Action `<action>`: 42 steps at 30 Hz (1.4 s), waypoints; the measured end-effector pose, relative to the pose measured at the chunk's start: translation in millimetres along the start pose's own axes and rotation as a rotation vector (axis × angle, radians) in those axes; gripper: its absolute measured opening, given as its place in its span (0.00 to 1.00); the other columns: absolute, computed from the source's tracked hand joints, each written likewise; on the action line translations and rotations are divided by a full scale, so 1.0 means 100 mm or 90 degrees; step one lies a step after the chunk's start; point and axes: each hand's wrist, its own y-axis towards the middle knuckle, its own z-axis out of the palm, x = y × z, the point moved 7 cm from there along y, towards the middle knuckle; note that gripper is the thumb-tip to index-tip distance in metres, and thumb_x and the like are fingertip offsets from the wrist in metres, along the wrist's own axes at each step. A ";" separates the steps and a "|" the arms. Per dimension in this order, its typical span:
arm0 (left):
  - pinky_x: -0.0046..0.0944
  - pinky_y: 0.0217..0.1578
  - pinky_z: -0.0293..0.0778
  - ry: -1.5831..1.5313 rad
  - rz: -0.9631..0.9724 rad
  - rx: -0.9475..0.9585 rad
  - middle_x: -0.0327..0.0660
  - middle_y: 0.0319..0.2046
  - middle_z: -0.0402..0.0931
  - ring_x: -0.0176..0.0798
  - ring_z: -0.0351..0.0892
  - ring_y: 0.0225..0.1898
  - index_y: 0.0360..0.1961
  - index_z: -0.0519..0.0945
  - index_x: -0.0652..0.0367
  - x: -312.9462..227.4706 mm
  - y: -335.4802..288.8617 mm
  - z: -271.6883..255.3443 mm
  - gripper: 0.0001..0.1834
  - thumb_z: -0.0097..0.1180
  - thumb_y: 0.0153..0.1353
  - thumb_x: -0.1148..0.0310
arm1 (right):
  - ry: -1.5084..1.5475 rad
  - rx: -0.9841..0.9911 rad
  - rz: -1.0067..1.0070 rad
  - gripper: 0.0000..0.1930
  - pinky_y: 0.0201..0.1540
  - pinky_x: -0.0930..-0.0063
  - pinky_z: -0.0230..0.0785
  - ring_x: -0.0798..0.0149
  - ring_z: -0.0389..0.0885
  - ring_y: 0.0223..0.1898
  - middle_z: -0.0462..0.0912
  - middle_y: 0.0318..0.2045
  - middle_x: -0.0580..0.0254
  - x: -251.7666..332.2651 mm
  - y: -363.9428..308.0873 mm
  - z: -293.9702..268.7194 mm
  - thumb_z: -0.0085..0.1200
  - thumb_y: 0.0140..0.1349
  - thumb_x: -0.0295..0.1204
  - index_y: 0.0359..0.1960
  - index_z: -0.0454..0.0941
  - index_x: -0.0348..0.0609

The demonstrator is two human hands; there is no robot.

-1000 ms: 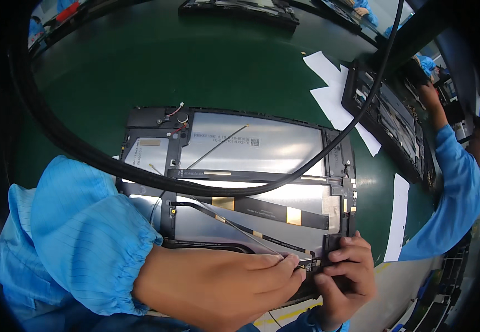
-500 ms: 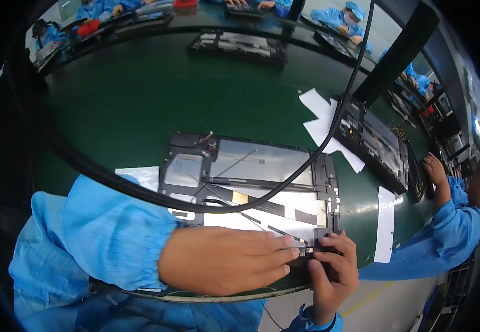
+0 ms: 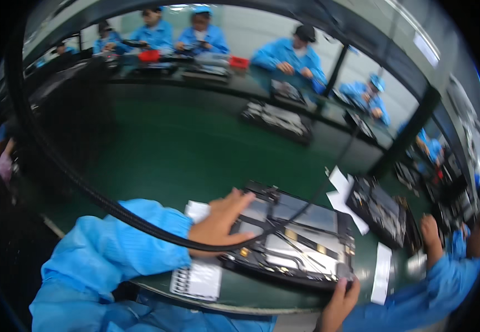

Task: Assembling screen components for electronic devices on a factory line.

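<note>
An opened flat electronic device (image 3: 301, 243) with a black frame, silvery shielding and thin black cables lies on the green table (image 3: 184, 155) in front of me. My left hand (image 3: 220, 226) rests on the device's left edge with the fingers spread, the thumb lying across its near-left corner. My right hand (image 3: 339, 301) grips the device's near-right corner; most of that hand is cut off at the lower edge of the view. A thick black cable (image 3: 140, 221) hangs across the view over my left sleeve.
A white label sheet (image 3: 197, 279) lies by the near table edge. White paper strips (image 3: 381, 265) and a second opened device (image 3: 381, 213) sit to the right, near a co-worker's hand (image 3: 431, 232). Another device (image 3: 276, 119) lies farther back. Several people in blue sit across the table.
My left hand has moved from the device's near-right corner, beside my right hand, to its left edge. The view has tipped up and shows the far side of the table.
</note>
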 end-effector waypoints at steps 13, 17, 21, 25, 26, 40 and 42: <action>0.44 0.58 0.37 0.024 -0.207 -0.578 0.64 0.57 0.32 0.60 0.38 0.60 0.55 0.53 0.64 -0.02 -1.51 -1.57 0.32 0.51 0.52 0.63 | 0.465 0.596 0.047 0.17 0.42 0.78 0.61 0.67 0.70 0.37 0.72 0.34 0.60 1.85 0.35 3.13 0.53 0.47 0.24 0.41 0.69 0.32; 0.47 0.58 0.38 0.194 -0.379 -0.513 0.63 0.58 0.35 0.60 0.40 0.60 0.57 0.52 0.63 0.36 -1.65 -1.63 0.35 0.50 0.52 0.60 | 0.406 0.592 -0.106 0.17 0.43 0.74 0.60 0.62 0.71 0.38 0.73 0.35 0.55 2.08 0.26 4.12 0.54 0.45 0.26 0.39 0.71 0.33; 0.62 0.54 0.32 0.263 -0.559 -0.275 0.69 0.57 0.33 0.64 0.31 0.61 0.59 0.44 0.63 0.73 -1.49 -1.68 0.45 0.51 0.50 0.49 | 0.186 0.457 -0.508 0.14 0.50 0.63 0.51 0.55 0.68 0.45 0.74 0.38 0.56 2.17 0.43 4.52 0.53 0.46 0.31 0.35 0.72 0.39; 0.56 0.56 0.35 0.320 -0.515 -0.415 0.68 0.58 0.34 0.64 0.34 0.60 0.58 0.47 0.63 0.71 -1.31 -1.81 0.45 0.56 0.44 0.56 | 0.156 0.418 -0.458 0.14 0.46 0.61 0.57 0.53 0.70 0.43 0.75 0.37 0.53 1.99 0.86 4.29 0.52 0.48 0.33 0.35 0.74 0.40; 0.56 0.55 0.37 0.346 -0.441 -0.471 0.68 0.57 0.33 0.65 0.36 0.60 0.58 0.48 0.63 0.56 -1.21 -1.88 0.45 0.57 0.42 0.59 | 0.125 0.409 -0.453 0.14 0.45 0.61 0.58 0.52 0.70 0.42 0.75 0.36 0.53 1.84 1.07 4.19 0.53 0.48 0.34 0.34 0.74 0.40; 0.44 0.52 0.58 0.387 -0.260 -0.126 0.64 0.48 0.59 0.57 0.59 0.52 0.51 0.58 0.71 2.75 2.31 -1.63 0.43 0.62 0.39 0.56 | -0.272 0.203 -0.645 0.20 0.43 0.63 0.58 0.55 0.67 0.43 0.70 0.39 0.56 0.90 2.36 4.38 0.60 0.37 0.26 0.36 0.71 0.40; 0.43 0.49 0.62 0.263 -0.218 -0.049 0.64 0.43 0.65 0.58 0.64 0.47 0.48 0.60 0.74 2.92 2.43 -1.47 0.43 0.63 0.36 0.55 | -0.300 0.222 -0.633 0.16 0.40 0.64 0.58 0.55 0.68 0.38 0.70 0.33 0.58 0.92 2.34 4.41 0.60 0.35 0.24 0.30 0.73 0.40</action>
